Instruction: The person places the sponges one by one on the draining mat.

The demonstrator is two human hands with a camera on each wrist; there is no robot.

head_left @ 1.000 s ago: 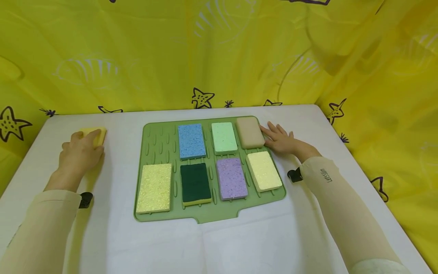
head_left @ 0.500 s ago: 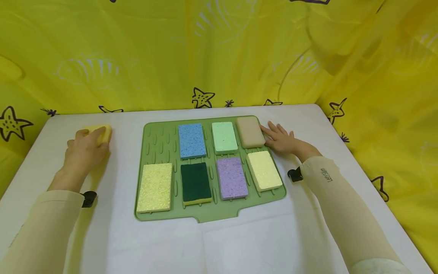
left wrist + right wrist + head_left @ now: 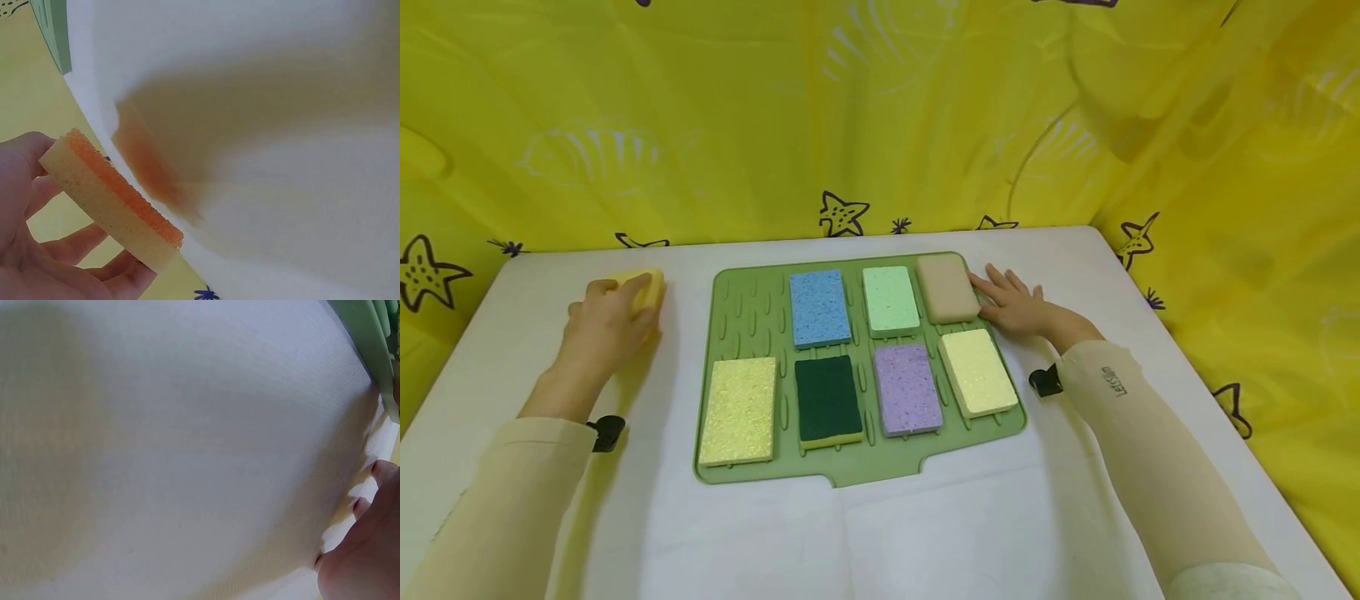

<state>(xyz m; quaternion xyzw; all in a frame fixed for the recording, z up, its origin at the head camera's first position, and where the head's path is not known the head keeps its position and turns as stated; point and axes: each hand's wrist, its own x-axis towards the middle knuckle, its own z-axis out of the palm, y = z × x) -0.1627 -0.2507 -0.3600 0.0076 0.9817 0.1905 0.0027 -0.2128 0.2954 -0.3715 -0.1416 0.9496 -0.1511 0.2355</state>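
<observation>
My left hand (image 3: 606, 329) grips a yellow sponge (image 3: 648, 292) by its edges, left of the green mat (image 3: 880, 475). In the left wrist view the sponge (image 3: 106, 206) shows a coarse orange layer on its underside, held above the table with its shadow below. My right hand (image 3: 1017, 308) lies with fingers spread at the mat's right edge, beside a beige sponge (image 3: 947, 289). In the right wrist view that hand (image 3: 369, 550) has its fingertips on the white cloth, near the mat's rim (image 3: 369, 350). Whether a finger touches the beige sponge is unclear.
On the mat lie a blue sponge (image 3: 819, 308), a mint sponge (image 3: 891, 302), a speckled yellow sponge (image 3: 739, 411), a dark green scouring sponge (image 3: 828, 400), a purple sponge (image 3: 907, 389) and a pale yellow sponge (image 3: 977, 372). A yellow curtain (image 3: 737, 125) borders the white table (image 3: 925, 542).
My left hand has moved to the right toward the mat, carrying the yellow sponge, which has risen from the table. My right hand has stayed in place.
</observation>
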